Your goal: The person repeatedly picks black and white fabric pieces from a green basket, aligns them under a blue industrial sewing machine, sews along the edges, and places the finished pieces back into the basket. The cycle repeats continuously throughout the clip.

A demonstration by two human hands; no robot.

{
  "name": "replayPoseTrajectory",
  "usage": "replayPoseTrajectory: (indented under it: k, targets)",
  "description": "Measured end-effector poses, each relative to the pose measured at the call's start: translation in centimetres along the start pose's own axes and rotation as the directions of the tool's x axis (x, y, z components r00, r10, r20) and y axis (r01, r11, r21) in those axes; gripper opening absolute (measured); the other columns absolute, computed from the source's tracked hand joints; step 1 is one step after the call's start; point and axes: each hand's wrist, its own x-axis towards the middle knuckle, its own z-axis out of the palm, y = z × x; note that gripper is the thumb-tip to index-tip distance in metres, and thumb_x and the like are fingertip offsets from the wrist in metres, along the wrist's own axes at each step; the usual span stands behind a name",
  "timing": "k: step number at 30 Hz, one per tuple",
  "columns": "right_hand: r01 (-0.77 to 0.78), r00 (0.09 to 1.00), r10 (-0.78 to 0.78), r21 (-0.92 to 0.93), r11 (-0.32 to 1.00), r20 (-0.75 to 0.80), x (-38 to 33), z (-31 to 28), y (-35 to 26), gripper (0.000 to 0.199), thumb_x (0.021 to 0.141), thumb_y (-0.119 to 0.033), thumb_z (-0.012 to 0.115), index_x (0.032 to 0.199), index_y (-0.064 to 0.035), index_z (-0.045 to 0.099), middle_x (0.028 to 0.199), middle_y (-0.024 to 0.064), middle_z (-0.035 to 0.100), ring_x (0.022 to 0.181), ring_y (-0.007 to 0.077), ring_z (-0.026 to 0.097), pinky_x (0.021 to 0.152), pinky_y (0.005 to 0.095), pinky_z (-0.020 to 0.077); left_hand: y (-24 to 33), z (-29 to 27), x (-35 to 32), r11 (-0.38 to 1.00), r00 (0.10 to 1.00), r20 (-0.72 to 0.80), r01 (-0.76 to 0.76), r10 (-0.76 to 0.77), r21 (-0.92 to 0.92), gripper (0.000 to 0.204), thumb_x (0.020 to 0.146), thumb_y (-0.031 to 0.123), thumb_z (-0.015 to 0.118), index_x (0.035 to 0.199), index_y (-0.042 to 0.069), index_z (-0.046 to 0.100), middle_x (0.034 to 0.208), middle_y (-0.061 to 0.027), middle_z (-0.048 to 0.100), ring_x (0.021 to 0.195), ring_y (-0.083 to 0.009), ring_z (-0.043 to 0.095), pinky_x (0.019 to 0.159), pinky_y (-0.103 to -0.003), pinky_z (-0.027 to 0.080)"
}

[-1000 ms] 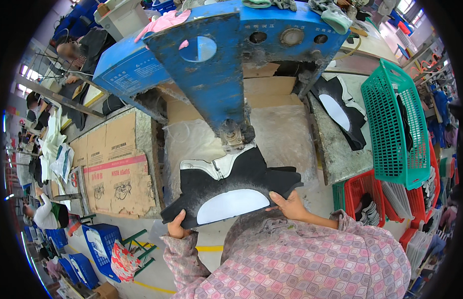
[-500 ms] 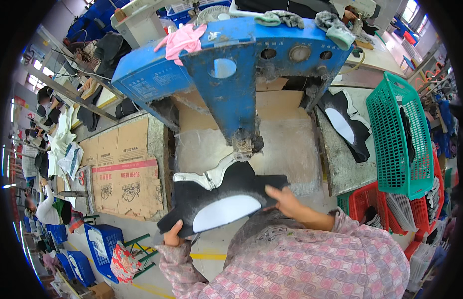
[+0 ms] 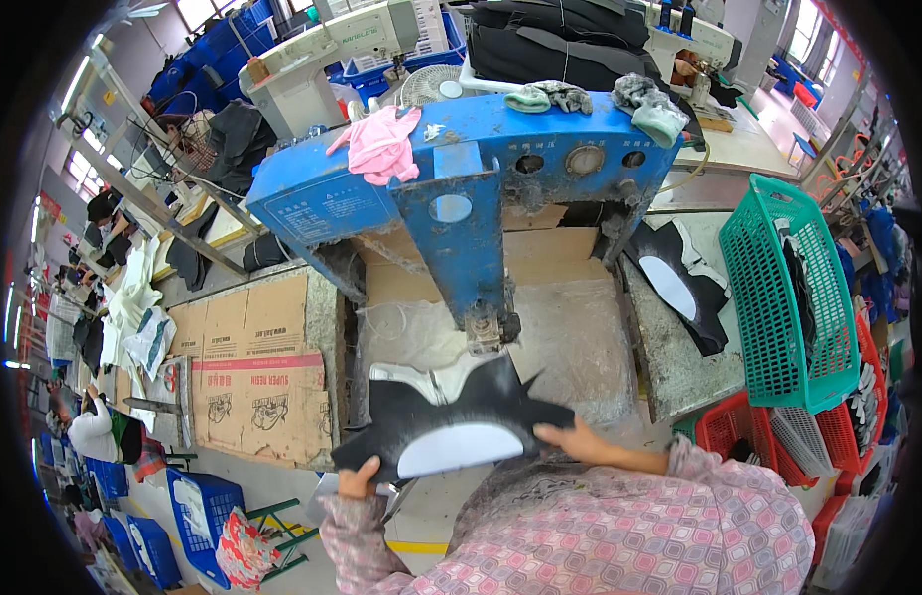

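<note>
Between my two hands is a flat black fabric piece (image 3: 451, 415) with pointed lobes, a white half-oval panel along its near edge and a white strip at its far edge. My left hand (image 3: 359, 480) pinches its near left corner, thumb on top. At the right end my right hand (image 3: 572, 439) grips it the same way; the fingers of both hands are hidden beneath. The far edge lies just below the metal head (image 3: 486, 325) on the arm of a blue machine (image 3: 449, 238); whether they touch I cannot tell.
A similar black piece (image 3: 671, 283) rests on the right side table, beside a tall green basket (image 3: 790, 297). Red baskets (image 3: 724, 416) stand lower right. Flattened cardboard (image 3: 247, 367) covers the left table. A pink cloth (image 3: 379, 144) and gloves (image 3: 649, 104) lie on the machine.
The black piece has tilted to lie more level, its left end now farther right. Both hands stay gripped on it. The view has shifted, showing more of the background.
</note>
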Motion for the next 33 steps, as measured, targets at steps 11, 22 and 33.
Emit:
replayPoseTrajectory:
  k: [11, 22, 33]
  targets:
    - [-0.008, 0.98, -0.017, -0.123, 0.992, -0.196, 0.3, 0.8, -0.4, 0.038, 0.074, -0.025, 0.062, 0.101, 0.001, 0.054, 0.097, 0.0091, 0.056, 0.09, 0.016, 0.05, 0.083, 0.03, 0.0386, -0.4, -1.1, -0.7, 0.924, 0.927, -0.125, 0.327, -0.354, -0.196, 0.037, 0.073, 0.009, 0.059, 0.105, -0.007, 0.048, 0.096, -0.0114, 0.057, 0.071, -0.0196, 0.058, 0.049, -0.028, 0.047]
    - [0.145, 0.891, -0.239, -0.257, 0.955, -0.385, 0.0, -0.5, -1.4, 0.048, 0.072, -0.024, 0.065, 0.102, 0.0084, 0.046, 0.096, 0.0135, 0.055, 0.087, 0.0182, 0.051, 0.076, 0.0308, 0.0412, -1.5, 0.5, 1.4, 0.942, 0.947, -0.091, 0.29, -0.308, -0.169, 0.028, 0.077, 0.005, 0.053, 0.103, -0.004, 0.048, 0.086, -0.0113, 0.058, 0.065, -0.0194, 0.057, 0.05, -0.027, 0.046]
    - [0.166, 0.953, -0.212, -0.214, 0.963, -0.215, -0.7, -3.9, 0.6, 0.069, 0.069, -0.027, 0.068, 0.115, 0.011, 0.035, 0.113, 0.0222, 0.044, 0.098, 0.0231, 0.047, 0.077, 0.0311, 0.0417, -2.2, 4.1, 2.5, 0.969, 0.993, 0.081, 0.107, -0.09, -0.225, 0.032, 0.076, -0.001, 0.05, 0.108, -0.001, 0.05, 0.09, -0.0111, 0.058, 0.064, -0.0173, 0.056, 0.047, -0.027, 0.045]
